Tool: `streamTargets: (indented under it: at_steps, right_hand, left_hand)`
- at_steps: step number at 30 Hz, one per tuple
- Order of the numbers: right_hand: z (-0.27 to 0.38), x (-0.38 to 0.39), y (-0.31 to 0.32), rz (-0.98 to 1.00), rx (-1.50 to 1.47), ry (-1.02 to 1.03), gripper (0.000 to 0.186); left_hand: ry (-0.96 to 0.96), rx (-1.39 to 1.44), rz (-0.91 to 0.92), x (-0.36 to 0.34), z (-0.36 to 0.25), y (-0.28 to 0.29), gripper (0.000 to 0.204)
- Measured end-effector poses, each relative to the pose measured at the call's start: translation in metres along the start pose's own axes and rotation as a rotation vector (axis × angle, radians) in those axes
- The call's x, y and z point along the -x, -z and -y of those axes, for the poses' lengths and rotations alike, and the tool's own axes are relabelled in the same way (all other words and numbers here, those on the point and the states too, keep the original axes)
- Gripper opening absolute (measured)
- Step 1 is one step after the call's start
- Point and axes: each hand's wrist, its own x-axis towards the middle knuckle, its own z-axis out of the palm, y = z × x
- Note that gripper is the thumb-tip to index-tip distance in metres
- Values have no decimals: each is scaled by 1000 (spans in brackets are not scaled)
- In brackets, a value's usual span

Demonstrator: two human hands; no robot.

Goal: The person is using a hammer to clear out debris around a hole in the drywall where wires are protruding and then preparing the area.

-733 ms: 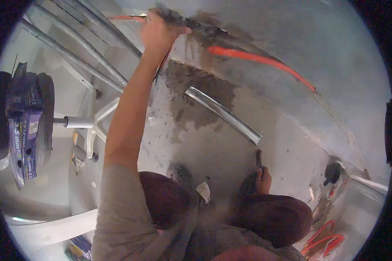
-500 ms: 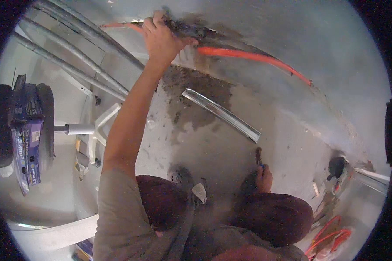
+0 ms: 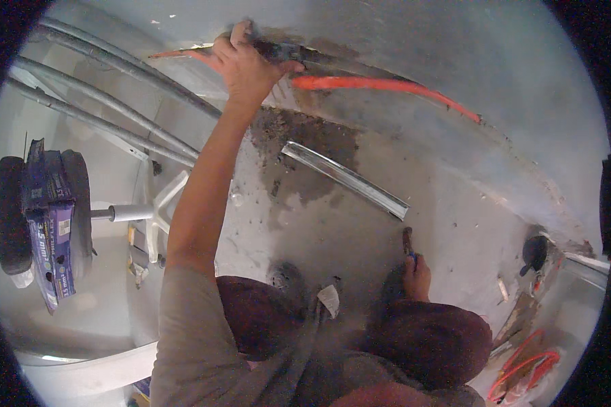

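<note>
My left hand [image 3: 250,68] reaches up to the wall, fingers spread and thumb pointing right. It lies over the orange conduit [image 3: 387,85] and against a dark, rough groove [image 3: 319,60]; its palm side is hidden. The conduit shows on both sides of this hand. Low down beside my right knee, my right hand [image 3: 419,278] is closed around a small tool [image 3: 407,241] with a brown, rusty-looking end and a bit of blue at its grip. My knee hides the right forearm, and the tool's exact kind cannot be made out.
A shiny metal channel [image 3: 346,180] lies on the stained floor between my hands. Several grey pipes [image 3: 115,105] slant at upper left. Left of me is a white-legged chair [image 3: 161,207] with purple boxes [image 3: 51,224] on it. Orange tubing [image 3: 523,370] lies at lower right.
The view has shifted slightly. My left hand stays at the groove with the same spread, and my right hand keeps hold of the small tool in nearly the same place.
</note>
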Motion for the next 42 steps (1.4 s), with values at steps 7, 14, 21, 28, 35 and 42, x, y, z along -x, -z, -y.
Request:
streamTargets:
  at_steps: [7, 14, 21, 28, 35, 42]
  right_hand:
    - [17, 0, 12, -10, -41, 36, 31]
    - [14, -1, 10, 5, -46, 12, 32]
    - [13, -3, 7, 4, -50, 11, 32]
    - [13, -2, 7, 17, -31, -34, 35]
    - [29, -8, 28, 112, -160, -120, 39]
    - [35, -15, 39, 182, -225, -236, 39]
  left_hand:
    - [-34, -23, 94, 4, 4, -2, 133]
    - [-23, 58, 28, 4, 2, -4, 120]
    - [-113, 28, 4, 4, 15, -6, 132]
    - [-24, 147, 72, 3, 4, -2, 122]
    - [-85, 206, 104, -1, 14, -2, 121]
    - [-38, 311, 161, -2, 9, 3, 122]
